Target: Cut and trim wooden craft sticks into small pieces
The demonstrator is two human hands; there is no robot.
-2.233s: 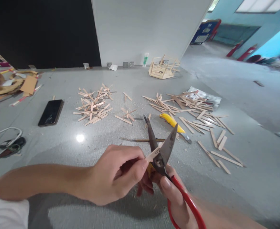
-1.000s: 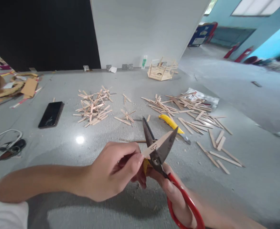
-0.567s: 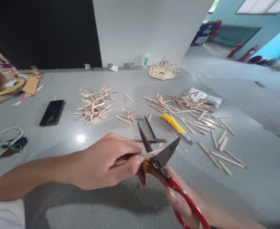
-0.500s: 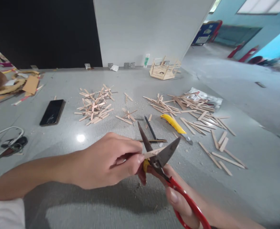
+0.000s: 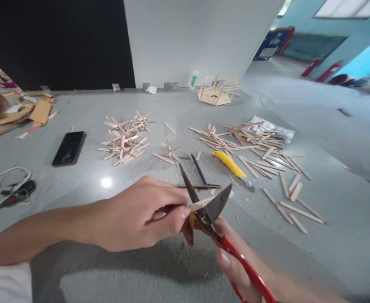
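Observation:
My left hand (image 5: pixel 141 219) pinches one end of a short wooden stick (image 5: pixel 200 204) between thumb and fingers. The stick's free end lies between the open blades of red-handled scissors (image 5: pixel 210 210). My right hand (image 5: pixel 235 265) grips the scissors' red handles low in the view, partly hidden by the left hand. Both hands hover just above the grey floor (image 5: pixel 109 269).
Two heaps of wooden sticks (image 5: pixel 123 141) (image 5: pixel 254 145) lie ahead, with a yellow utility knife (image 5: pixel 231 165), a black pen (image 5: pixel 199 169) and a thin skewer between them. A phone (image 5: pixel 68 148) and cables lie left, cardboard scraps far left, a stick-built frame (image 5: pixel 217 90) by the white wall.
The scissors have tilted leftward and lowered slightly. The stick has turned flatter between the blades, and the blades have closed a little around it.

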